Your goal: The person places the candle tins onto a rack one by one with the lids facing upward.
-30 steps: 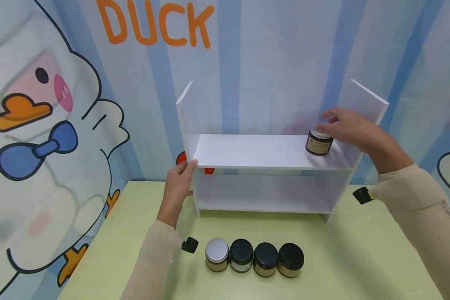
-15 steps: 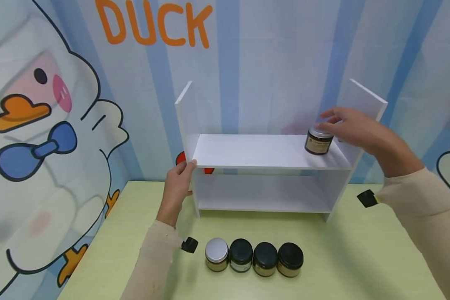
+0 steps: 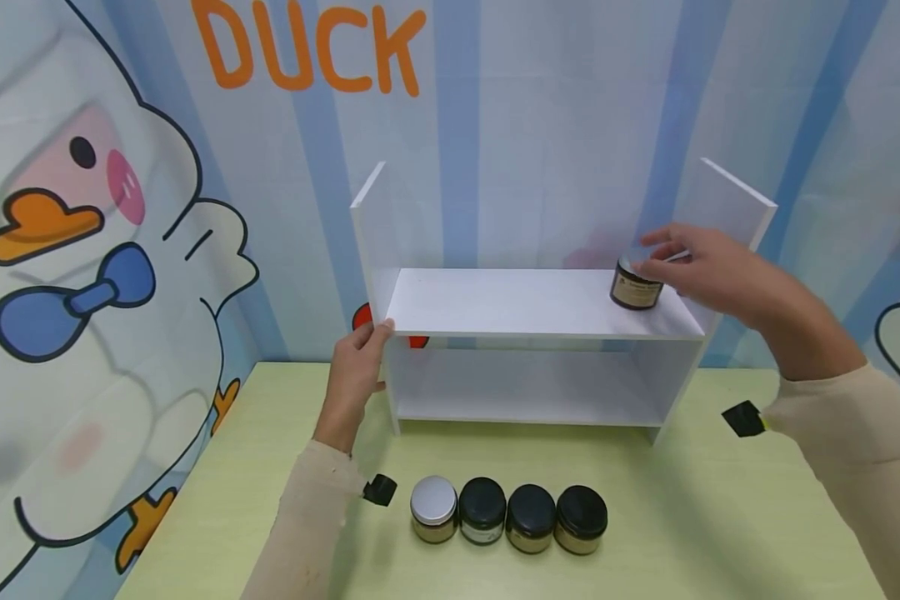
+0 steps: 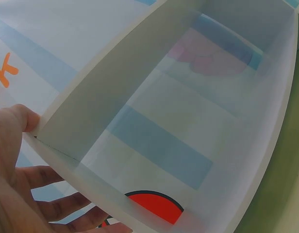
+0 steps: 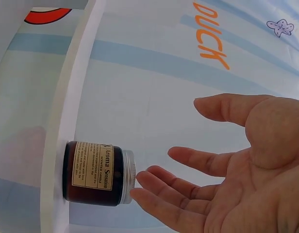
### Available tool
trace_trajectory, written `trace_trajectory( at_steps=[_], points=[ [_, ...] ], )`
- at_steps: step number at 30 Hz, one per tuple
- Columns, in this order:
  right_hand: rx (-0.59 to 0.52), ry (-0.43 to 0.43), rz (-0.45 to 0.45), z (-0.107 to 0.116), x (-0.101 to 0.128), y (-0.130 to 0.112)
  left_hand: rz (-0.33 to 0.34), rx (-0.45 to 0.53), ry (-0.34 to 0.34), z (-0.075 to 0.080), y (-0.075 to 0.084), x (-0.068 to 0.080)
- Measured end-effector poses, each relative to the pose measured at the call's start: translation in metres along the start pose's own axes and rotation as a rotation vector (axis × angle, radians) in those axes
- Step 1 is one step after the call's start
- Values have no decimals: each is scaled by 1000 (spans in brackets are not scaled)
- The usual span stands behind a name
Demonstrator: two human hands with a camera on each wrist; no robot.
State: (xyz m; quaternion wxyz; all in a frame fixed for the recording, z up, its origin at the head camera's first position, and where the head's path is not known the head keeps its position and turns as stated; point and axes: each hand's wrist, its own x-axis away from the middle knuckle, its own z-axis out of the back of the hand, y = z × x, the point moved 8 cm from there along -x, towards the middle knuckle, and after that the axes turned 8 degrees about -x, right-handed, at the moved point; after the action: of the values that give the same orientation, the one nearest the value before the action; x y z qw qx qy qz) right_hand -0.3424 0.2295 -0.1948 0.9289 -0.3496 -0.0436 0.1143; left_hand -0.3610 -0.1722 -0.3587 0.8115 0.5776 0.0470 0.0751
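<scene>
Fingers (image 5: 188, 160) of right hand (image 5: 237, 165) spread, just beside jar (image 5: 93, 172).

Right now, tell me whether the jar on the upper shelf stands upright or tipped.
Upright: the jar stands on its base on the shelf, lid up.

Matt white board shelf (image 3: 525, 304), glossy brown glass jar (image 3: 636, 287), paper label, smooth green tabletop (image 3: 690, 517)
</scene>
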Motion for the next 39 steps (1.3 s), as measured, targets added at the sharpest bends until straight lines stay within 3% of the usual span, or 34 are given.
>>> trace_trajectory(
  at_steps=[11,21,32,39],
  points=[
    [-20,24,50,-16,12,1,-3,-3,3,0,-1,0],
    [-13,16,148,-34,25,-3,4,1,1,1,-3,-1],
    [-30,23,175,-48,32,5,3,-2,2,0,-3,-2],
    [-21,19,136,-61,36,14,1,5,-1,0,-1,-2]
  ],
)
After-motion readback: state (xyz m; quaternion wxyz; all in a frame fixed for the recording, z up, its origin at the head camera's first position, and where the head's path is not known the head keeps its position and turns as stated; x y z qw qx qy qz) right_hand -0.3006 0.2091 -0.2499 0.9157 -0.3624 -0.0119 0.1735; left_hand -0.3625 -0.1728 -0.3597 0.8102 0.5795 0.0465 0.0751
